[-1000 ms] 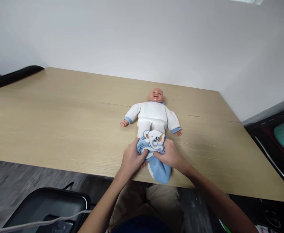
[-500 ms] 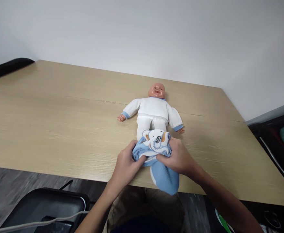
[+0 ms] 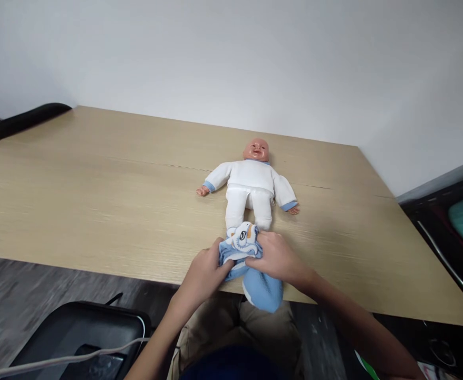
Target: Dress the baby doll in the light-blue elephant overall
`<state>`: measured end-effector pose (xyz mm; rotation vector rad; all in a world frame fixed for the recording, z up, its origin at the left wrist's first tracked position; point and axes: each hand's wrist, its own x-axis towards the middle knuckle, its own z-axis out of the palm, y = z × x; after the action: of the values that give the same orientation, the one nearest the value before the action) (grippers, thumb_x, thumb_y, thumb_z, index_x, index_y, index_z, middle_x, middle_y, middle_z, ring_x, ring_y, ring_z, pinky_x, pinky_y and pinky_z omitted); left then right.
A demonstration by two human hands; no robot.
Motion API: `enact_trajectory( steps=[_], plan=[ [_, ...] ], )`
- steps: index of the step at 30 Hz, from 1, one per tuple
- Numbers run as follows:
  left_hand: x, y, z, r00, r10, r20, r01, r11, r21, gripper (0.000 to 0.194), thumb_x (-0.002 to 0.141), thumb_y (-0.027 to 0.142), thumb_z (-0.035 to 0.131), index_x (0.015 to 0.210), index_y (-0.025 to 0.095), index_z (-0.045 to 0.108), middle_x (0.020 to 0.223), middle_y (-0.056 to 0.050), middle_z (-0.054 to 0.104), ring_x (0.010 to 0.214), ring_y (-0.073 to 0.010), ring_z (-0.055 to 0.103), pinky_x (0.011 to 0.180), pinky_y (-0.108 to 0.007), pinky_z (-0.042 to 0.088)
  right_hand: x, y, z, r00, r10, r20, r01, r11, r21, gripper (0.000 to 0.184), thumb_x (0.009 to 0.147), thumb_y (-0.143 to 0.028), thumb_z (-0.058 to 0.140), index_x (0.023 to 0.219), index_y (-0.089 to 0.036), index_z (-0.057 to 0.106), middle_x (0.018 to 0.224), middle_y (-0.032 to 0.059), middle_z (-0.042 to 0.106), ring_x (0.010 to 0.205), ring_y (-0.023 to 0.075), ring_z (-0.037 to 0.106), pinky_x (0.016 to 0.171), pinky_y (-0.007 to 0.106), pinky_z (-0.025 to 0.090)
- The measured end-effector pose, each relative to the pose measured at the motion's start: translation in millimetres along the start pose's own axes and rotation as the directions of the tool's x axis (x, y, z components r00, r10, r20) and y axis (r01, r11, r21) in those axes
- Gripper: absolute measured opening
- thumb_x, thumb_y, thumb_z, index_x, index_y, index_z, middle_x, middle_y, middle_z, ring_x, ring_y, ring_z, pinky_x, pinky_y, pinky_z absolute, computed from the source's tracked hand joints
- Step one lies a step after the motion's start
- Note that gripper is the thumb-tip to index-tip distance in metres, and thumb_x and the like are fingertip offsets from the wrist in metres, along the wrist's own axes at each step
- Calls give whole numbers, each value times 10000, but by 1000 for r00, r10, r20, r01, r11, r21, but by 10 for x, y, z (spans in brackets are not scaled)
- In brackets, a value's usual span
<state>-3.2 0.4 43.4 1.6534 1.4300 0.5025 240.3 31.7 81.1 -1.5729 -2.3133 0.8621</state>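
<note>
Fingers (image 3: 227,268) are clamped on a blue-and-white cloth (image 3: 239,253).
Left hand (image 3: 203,272) and right hand (image 3: 279,257) pinch opposite sides by the near edge of the counter (image 3: 116,211); beyond, a white-clothed doll (image 3: 251,177) lies face-up, head toward the far edge.

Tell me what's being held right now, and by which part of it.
A blue-and-white cloth: the left hand grips one side of its bunched part, the right hand the opposite side; a blue flap hangs below.
</note>
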Motion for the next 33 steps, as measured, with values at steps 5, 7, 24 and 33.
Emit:
enact_trajectory(
  steps=[5, 7, 24, 33],
  plan=[
    [7, 24, 7, 997, 51, -58, -50, 998, 32, 317, 1012, 525, 554, 1080, 249, 693, 1055, -129, 839, 975, -376, 772, 864, -399, 431, -70, 11, 12, 998, -62, -12, 62, 997, 43, 168, 975, -201, 845, 1141, -181, 860, 1256, 133, 872, 1121, 304, 800, 1023, 406, 582],
    [4, -11, 35, 997, 46, -65, -41, 996, 77, 318, 1009, 549, 560, 921, 262, 663, 955, -135, 822, 906, -369, 748, 821, -398, 392, -78, 31, 9, 996, -86, -7, 87, 992, 95, 106, 977, -204, 840, 1081, -209, 861, 1133, 89, 881, 999, 261, 793, 953, 364, 582],
    [66, -394, 332, 964, 199, -178, -187, 979, 83, 501, 1030, 289, 568, 1510, 174, 655, 1471, -202, 753, 1386, -416, 678, 1216, -617, 534, -87, -41, 162, 997, 76, 14, -73, 983, -169, 245, 1021, -300, 805, 1219, -160, 772, 1277, 211, 825, 1146, 365, 802, 1045, 473, 642],
    [9, -386, 423, 960, 119, -253, -192, 939, -287, 515, 1035, 313, 632, 1530, 205, 534, 1522, -176, 724, 1430, -339, 713, 1273, -526, 558, -69, 222, 201, 994, -67, -82, 78, 987, 141, 407, 953, -194, 877, 1333, -213, 733, 1412, 145, 816, 1286, 363, 796, 1133, 483, 631]
  ],
)
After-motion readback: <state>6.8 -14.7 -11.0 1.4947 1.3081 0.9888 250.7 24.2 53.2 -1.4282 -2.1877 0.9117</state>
